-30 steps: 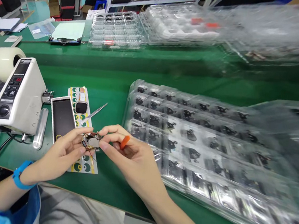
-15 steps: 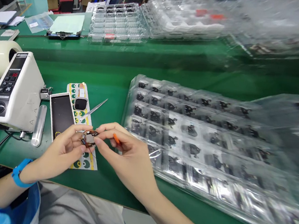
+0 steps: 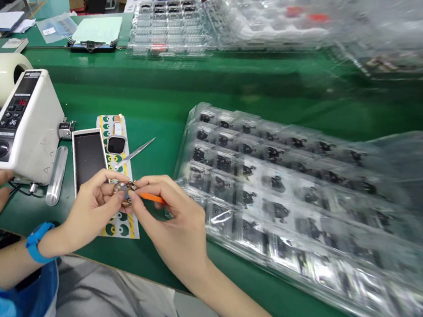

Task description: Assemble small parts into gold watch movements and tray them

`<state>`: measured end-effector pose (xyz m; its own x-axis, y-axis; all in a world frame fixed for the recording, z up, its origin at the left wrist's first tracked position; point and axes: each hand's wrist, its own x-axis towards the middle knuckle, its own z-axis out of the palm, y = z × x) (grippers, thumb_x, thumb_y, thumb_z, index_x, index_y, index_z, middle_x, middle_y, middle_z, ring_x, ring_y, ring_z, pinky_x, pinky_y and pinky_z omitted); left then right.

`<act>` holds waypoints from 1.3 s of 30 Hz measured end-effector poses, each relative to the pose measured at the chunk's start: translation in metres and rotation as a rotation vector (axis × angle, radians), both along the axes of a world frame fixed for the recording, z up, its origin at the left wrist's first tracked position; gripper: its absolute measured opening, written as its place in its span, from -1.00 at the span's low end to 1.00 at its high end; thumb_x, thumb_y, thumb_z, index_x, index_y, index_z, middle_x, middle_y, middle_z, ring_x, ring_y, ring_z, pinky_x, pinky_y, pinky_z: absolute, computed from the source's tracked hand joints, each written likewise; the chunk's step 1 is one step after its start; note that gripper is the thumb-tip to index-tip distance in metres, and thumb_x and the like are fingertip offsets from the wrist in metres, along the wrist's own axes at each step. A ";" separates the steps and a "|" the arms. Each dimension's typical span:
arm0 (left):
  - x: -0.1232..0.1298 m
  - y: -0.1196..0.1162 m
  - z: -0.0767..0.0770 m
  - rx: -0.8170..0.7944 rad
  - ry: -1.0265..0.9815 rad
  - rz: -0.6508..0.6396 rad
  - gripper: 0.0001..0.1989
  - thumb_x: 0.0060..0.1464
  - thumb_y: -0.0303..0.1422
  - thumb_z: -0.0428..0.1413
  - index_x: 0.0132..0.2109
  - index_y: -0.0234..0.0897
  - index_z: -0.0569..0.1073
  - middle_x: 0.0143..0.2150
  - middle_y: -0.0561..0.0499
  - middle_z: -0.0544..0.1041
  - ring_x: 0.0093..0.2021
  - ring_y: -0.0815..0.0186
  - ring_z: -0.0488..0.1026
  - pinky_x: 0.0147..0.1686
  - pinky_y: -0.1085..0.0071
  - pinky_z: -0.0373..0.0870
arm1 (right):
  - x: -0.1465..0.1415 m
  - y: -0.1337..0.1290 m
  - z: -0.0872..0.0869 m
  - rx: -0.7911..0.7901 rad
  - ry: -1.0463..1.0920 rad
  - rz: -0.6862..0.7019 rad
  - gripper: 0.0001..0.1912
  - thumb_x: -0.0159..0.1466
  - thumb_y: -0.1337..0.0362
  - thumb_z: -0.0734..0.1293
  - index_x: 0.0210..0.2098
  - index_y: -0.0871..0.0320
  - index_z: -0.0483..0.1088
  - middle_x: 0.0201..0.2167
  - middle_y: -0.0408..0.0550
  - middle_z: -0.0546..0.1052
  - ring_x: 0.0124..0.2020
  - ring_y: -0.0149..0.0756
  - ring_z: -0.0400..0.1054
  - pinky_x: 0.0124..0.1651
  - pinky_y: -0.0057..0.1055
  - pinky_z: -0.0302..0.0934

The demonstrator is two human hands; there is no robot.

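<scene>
Overall, blister trays (image 3: 286,202) cover the right of the green surface (image 3: 164,107), while a tape dispenser (image 3: 16,126), a patterned strip (image 3: 115,226) and tweezers (image 3: 136,151) lie to the left. A round wired part (image 3: 124,192) is held just above the strip, pinched by the closed fingers of the left hand (image 3: 91,211), and an orange stick (image 3: 151,198) is gripped by the closed fingers of the right hand (image 3: 177,226), its inner end hidden by them. For such fine handling, steady wrists and light pressure are advisable, so that the thin wires are not snagged.
</scene>
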<state>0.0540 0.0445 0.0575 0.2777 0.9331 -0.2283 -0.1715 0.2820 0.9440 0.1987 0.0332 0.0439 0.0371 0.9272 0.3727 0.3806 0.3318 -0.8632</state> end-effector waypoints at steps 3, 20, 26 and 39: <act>0.000 0.001 0.000 -0.009 -0.022 0.018 -0.62 -0.01 -0.12 0.30 -0.20 -0.24 0.38 -0.43 0.06 0.55 -0.42 0.31 0.54 -0.32 0.38 0.52 | 0.000 0.001 -0.002 -0.018 -0.008 0.007 -0.93 0.23 0.33 0.34 -0.32 0.07 0.34 -0.37 -0.12 0.46 -0.44 -0.36 0.30 -0.48 -0.44 0.15; -0.008 0.007 0.003 -0.013 0.139 0.053 -0.74 -0.14 -0.40 0.27 -0.43 -0.23 0.28 -0.54 0.14 0.43 -0.54 0.40 0.39 -0.55 0.52 0.28 | 0.010 -0.009 0.002 0.595 -0.414 -0.085 -0.86 0.28 0.38 0.31 -0.20 0.00 0.39 -0.33 -0.05 0.52 -0.50 -0.36 0.30 -0.51 -0.39 0.14; -0.007 0.002 0.002 -0.084 -0.079 -0.059 -0.63 -0.03 -0.22 0.32 -0.17 -0.26 0.37 -0.49 0.12 0.53 -0.49 0.38 0.51 -0.41 0.46 0.52 | 0.007 -0.001 -0.003 0.665 -0.557 -0.114 -0.87 0.29 0.46 0.31 -0.20 0.14 0.41 -0.30 0.04 0.62 -0.53 -0.37 0.34 -0.50 -0.42 0.20; -0.007 -0.007 -0.001 -0.018 -0.129 -0.132 -0.67 0.14 -0.18 0.21 -0.05 -0.23 0.34 -0.45 0.12 0.54 -0.41 0.40 0.56 -0.43 0.57 0.49 | 0.007 0.007 -0.010 0.696 -0.503 0.009 -0.90 0.28 0.51 0.29 -0.24 0.24 0.37 -0.37 0.12 0.63 -0.50 -0.29 0.43 -0.48 -0.40 0.28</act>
